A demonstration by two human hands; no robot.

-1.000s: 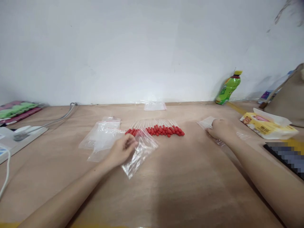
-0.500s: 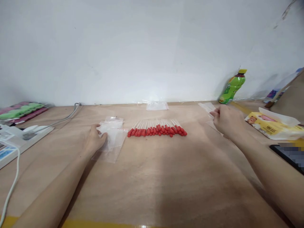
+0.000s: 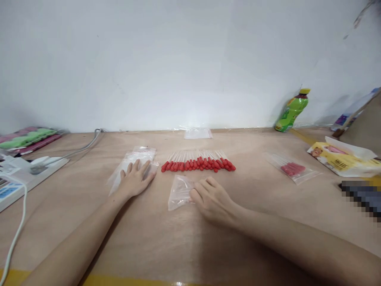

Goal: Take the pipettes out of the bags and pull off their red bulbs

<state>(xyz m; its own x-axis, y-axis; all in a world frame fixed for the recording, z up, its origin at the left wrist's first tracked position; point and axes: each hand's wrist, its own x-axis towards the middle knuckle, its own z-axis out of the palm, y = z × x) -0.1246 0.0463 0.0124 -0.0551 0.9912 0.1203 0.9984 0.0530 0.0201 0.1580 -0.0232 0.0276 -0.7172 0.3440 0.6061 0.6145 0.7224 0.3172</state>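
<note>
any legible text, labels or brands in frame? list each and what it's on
None readable.
Tissue pack: red print on yellow, blurred.
Green bottle: label too small to read.
Packet by the wall: print blurred.
Dark flat thing: pixelated.
Bags under left hand and right hand: no print seen.

Glossy clear plastic bag (image 3: 180, 192) under my right hand (image 3: 212, 200); matt, smooth wooden tabletop (image 3: 190, 242); droppers (image 3: 199, 162) with matt red rubber bulbs, clear stems.

Left hand (image 3: 135, 180) lies flat on stacked clear bags (image 3: 132, 165), centre-left; right hand (image 3: 212, 198) touches empty bag (image 3: 180, 192) below red-tipped droppers (image 3: 198, 163).
</note>
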